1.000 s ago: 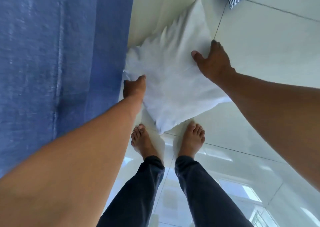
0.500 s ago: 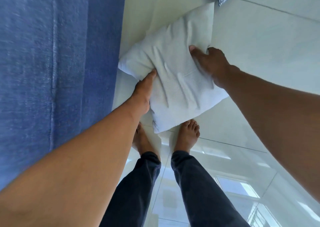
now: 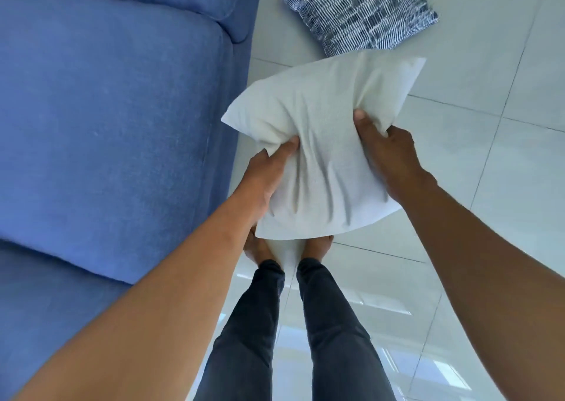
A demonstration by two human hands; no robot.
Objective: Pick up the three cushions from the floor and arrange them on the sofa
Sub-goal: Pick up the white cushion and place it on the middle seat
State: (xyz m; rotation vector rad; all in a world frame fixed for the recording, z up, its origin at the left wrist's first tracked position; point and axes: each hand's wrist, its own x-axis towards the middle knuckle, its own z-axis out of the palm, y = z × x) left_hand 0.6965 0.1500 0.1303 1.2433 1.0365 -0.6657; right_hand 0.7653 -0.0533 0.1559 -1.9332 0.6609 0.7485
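Note:
A plain white cushion (image 3: pixel 321 131) hangs in the air above my feet, off the floor. My left hand (image 3: pixel 267 174) grips its near left edge, thumb pressed into the fabric. My right hand (image 3: pixel 388 153) grips its right edge. A blue-and-white patterned cushion (image 3: pixel 360 12) lies flat on the floor tiles beyond it, its near edge hidden behind the white one. The blue sofa (image 3: pixel 107 110) fills the left side, its seat bare. No third cushion is in view.
Glossy white floor tiles (image 3: pixel 489 171) spread to the right and reflect a window. My legs in dark trousers (image 3: pixel 305 324) and bare feet stand close beside the sofa's front edge.
Both hands closed on the white cushion and lifted it off the floor toward me. The view tilted up, bringing the sofa seat and the patterned cushion into sight.

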